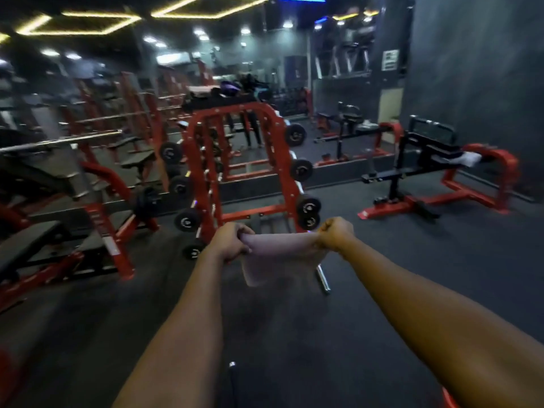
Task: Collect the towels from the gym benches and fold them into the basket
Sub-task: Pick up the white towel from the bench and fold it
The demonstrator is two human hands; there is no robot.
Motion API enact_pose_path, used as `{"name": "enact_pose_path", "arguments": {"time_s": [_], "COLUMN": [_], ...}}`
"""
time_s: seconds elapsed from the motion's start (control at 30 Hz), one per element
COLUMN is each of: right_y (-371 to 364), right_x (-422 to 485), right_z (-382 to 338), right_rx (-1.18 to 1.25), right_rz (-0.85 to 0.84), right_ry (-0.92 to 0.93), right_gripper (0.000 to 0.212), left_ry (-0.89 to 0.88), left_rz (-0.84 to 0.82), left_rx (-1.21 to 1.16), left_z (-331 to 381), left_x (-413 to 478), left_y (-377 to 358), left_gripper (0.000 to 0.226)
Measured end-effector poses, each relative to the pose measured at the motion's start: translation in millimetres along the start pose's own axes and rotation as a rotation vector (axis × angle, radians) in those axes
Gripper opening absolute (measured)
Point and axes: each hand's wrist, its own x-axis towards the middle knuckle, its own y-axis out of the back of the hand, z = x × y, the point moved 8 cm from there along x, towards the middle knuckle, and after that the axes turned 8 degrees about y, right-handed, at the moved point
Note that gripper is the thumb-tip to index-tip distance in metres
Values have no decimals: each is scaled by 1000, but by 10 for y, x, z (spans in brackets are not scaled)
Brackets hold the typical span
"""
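A pale towel (275,254) hangs stretched between my two hands at arm's length, above the dark gym floor. My left hand (231,241) grips its left top corner and my right hand (334,232) grips the right top corner. The lower part of the towel droops down and is blurred. A second white towel (471,158) lies on the black pad of a red-framed bench (435,172) at the right. No basket is in view.
A red weight rack (250,169) with black plates stands straight ahead. Red and black benches (44,240) line the left side. A chrome bar (322,279) lies on the floor below the towel. Dark rubber floor (294,334) spreads in front of me.
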Motion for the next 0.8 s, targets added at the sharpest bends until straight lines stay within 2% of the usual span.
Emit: {"name": "enact_pose_path", "arguments": {"time_s": [0.13, 0.23, 0.4, 0.57, 0.8], "right_y": [540, 1011, 1832, 2544, 2978], "right_x": [-76, -154, -534, -987, -1573], "right_z": [671, 1283, 2380, 3759, 5347], "right_rx": [4, -7, 37, 122, 194], "right_rz": [157, 252, 282, 348, 418], "right_ry": [-135, -199, -307, -437, -577], "right_gripper": [9, 8, 9, 11, 25], "left_ry": [-77, -103, -263, -348, -436], "left_rz": [107, 71, -92, -264, -453], "left_rx": [-8, -11, 36, 24, 100], "left_z": [625, 1083, 2028, 2967, 3721], "left_x": [94, 177, 278, 59, -210], "left_y": [-574, -1142, -2331, -3731, -5417], "left_gripper": [34, 21, 3, 6, 4]}}
